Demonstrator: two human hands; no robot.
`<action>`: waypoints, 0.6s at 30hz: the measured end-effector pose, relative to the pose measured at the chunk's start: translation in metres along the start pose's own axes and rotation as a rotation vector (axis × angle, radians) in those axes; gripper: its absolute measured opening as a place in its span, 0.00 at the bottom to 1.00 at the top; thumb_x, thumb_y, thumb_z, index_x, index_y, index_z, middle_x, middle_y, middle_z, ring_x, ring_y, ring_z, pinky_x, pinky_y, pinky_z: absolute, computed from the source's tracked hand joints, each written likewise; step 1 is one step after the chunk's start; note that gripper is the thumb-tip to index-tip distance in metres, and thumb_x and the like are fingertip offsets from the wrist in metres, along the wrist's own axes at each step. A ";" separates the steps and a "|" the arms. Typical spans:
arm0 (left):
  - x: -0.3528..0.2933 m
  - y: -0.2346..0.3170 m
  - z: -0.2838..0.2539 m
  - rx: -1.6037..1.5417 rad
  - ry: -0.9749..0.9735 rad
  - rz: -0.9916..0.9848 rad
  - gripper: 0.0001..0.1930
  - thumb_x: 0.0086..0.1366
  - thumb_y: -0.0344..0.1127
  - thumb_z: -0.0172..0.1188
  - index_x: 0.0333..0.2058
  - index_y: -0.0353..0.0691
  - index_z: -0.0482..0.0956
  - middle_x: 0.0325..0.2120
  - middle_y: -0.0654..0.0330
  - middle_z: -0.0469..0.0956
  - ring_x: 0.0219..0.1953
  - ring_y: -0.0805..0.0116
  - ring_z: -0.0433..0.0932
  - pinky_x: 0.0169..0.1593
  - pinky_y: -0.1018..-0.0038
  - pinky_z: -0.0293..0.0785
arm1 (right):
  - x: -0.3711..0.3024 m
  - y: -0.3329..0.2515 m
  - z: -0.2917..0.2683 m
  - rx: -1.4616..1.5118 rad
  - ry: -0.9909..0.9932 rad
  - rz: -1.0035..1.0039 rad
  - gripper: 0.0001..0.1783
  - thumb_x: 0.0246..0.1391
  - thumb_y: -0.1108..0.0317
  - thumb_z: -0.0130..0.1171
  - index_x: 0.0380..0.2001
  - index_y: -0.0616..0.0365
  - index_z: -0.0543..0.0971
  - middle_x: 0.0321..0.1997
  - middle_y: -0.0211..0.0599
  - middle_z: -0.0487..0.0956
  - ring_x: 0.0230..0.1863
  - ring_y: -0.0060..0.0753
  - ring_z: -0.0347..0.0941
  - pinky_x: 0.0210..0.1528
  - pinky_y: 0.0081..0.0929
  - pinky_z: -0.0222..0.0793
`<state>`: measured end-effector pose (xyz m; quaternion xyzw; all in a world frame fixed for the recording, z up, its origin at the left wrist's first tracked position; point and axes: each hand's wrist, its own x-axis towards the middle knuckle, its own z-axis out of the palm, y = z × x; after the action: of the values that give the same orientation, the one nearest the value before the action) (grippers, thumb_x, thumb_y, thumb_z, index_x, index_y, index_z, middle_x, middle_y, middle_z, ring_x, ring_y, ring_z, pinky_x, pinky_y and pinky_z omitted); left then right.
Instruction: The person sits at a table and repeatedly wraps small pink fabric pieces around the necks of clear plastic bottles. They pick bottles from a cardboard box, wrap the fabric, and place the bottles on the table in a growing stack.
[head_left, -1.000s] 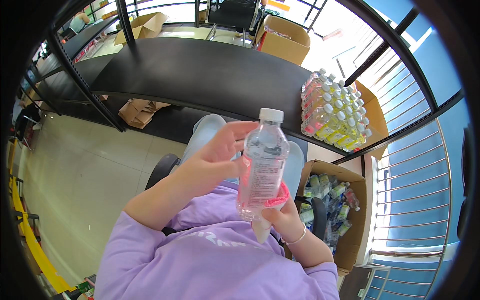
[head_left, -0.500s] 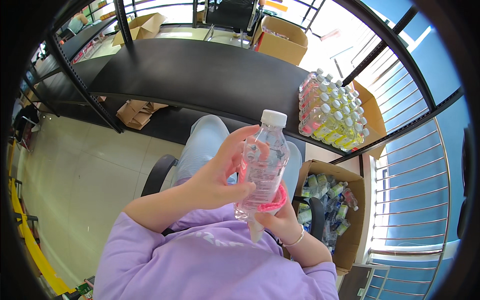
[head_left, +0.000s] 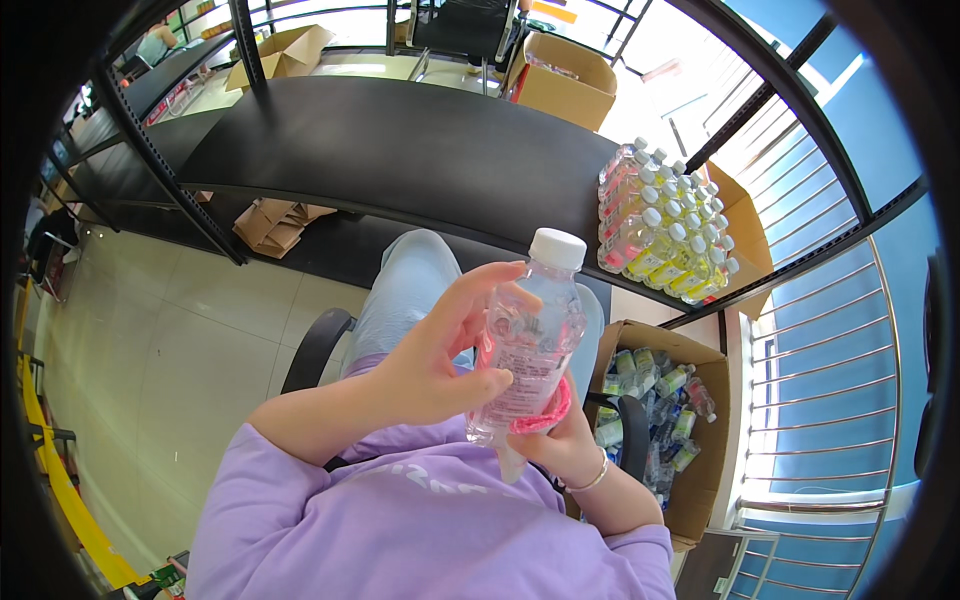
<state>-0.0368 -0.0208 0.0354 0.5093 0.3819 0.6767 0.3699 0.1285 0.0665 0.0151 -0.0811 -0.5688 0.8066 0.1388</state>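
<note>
In front of my chest, a clear plastic bottle [head_left: 540, 340] with a white cap leans slightly to the right. Printing shows on its label. My left hand [head_left: 425, 365] wraps around the bottle's left side, thumb across the label and fingers behind the upper part. Lower down, my right hand [head_left: 568, 445] grips a white cloth with a fuzzy pink edge [head_left: 545, 412], pressed to the bottle's lower right side. A pale tip of the cloth hangs below. The right fingers are mostly hidden behind the bottle and cloth.
A black table [head_left: 400, 130] stands ahead, with rows of capped bottles [head_left: 665, 225] at its right end. An open carton [head_left: 705, 490] full of bottles sits right of my chair. Folded brown cardboard [head_left: 270, 228] lies on the lower shelf. Metal railings [head_left: 830, 400] line the right.
The bottle's cap end has tipped slightly to the right and toward me. The cloth has shifted a little lower along its side. Both hands keep their hold.
</note>
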 end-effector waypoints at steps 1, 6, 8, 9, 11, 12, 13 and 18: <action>0.000 0.001 0.000 -0.015 0.003 0.000 0.38 0.47 0.20 0.51 0.58 0.44 0.50 0.47 0.57 0.64 0.36 0.79 0.66 0.42 0.79 0.64 | 0.000 0.001 -0.001 0.004 -0.001 -0.002 0.40 0.41 0.76 0.58 0.56 0.58 0.50 0.49 0.36 0.65 0.50 0.26 0.64 0.51 0.30 0.62; 0.001 0.001 0.000 -0.067 -0.009 0.029 0.33 0.52 0.21 0.49 0.58 0.41 0.51 0.46 0.58 0.64 0.43 0.77 0.68 0.45 0.77 0.65 | 0.001 0.008 -0.006 0.041 -0.023 0.048 0.41 0.39 0.72 0.60 0.56 0.58 0.50 0.50 0.37 0.65 0.50 0.27 0.64 0.51 0.30 0.62; 0.000 0.001 -0.004 -0.090 -0.045 -0.016 0.32 0.56 0.25 0.50 0.59 0.43 0.49 0.49 0.55 0.64 0.48 0.69 0.68 0.48 0.71 0.66 | 0.001 0.008 -0.009 0.082 -0.047 0.060 0.42 0.38 0.70 0.60 0.56 0.57 0.50 0.50 0.37 0.65 0.50 0.28 0.65 0.50 0.30 0.62; -0.001 0.001 -0.005 -0.101 -0.064 -0.038 0.31 0.58 0.27 0.51 0.59 0.44 0.48 0.50 0.54 0.63 0.50 0.66 0.68 0.50 0.68 0.67 | 0.002 0.008 -0.009 0.103 -0.059 0.066 0.42 0.38 0.69 0.60 0.56 0.57 0.50 0.50 0.37 0.65 0.50 0.28 0.65 0.50 0.30 0.63; -0.001 0.003 -0.005 -0.074 -0.078 -0.049 0.30 0.60 0.29 0.50 0.59 0.44 0.48 0.50 0.54 0.63 0.49 0.66 0.68 0.50 0.68 0.67 | 0.004 0.005 -0.007 0.131 -0.062 0.094 0.42 0.37 0.69 0.59 0.56 0.56 0.51 0.49 0.37 0.66 0.49 0.29 0.66 0.49 0.31 0.63; -0.002 0.003 -0.005 -0.060 -0.084 -0.055 0.29 0.61 0.29 0.50 0.59 0.44 0.49 0.50 0.55 0.63 0.49 0.67 0.68 0.49 0.68 0.67 | 0.005 0.002 -0.005 0.146 -0.064 0.109 0.42 0.36 0.69 0.59 0.56 0.56 0.51 0.48 0.37 0.67 0.49 0.30 0.66 0.49 0.31 0.64; -0.002 0.003 -0.005 -0.068 -0.076 -0.049 0.29 0.61 0.29 0.49 0.59 0.44 0.49 0.50 0.55 0.63 0.49 0.66 0.68 0.50 0.68 0.67 | 0.005 -0.001 -0.003 0.166 -0.063 0.120 0.42 0.35 0.69 0.59 0.56 0.56 0.52 0.48 0.37 0.67 0.48 0.30 0.66 0.49 0.31 0.64; -0.001 0.004 0.003 -0.104 0.026 -0.018 0.28 0.57 0.21 0.46 0.58 0.39 0.53 0.44 0.61 0.65 0.42 0.77 0.68 0.45 0.75 0.66 | 0.003 -0.006 -0.002 0.249 -0.045 0.180 0.43 0.31 0.70 0.58 0.56 0.56 0.54 0.47 0.37 0.69 0.48 0.30 0.68 0.49 0.29 0.64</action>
<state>-0.0341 -0.0226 0.0389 0.4769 0.3556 0.6989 0.3971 0.1265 0.0708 0.0201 -0.0960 -0.4576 0.8818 0.0621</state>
